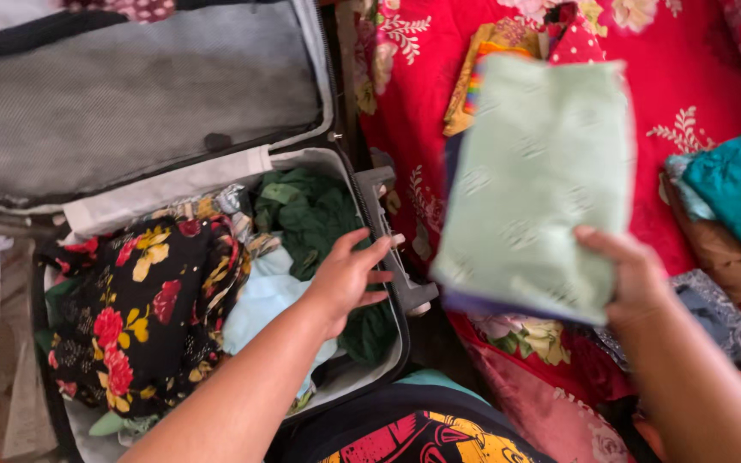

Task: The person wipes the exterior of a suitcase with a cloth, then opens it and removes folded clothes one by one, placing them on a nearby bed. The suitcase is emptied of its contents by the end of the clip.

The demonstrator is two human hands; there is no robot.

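Our left hand (349, 279) hovers spread open over the suitcase (379, 184) holding floral (135, 309), green (306, 214) and pale blue clothes (263, 296), while our right hand (632, 279) grips folded green cloth (533, 180).

I see no package, label, sign or screen anywhere around me here.
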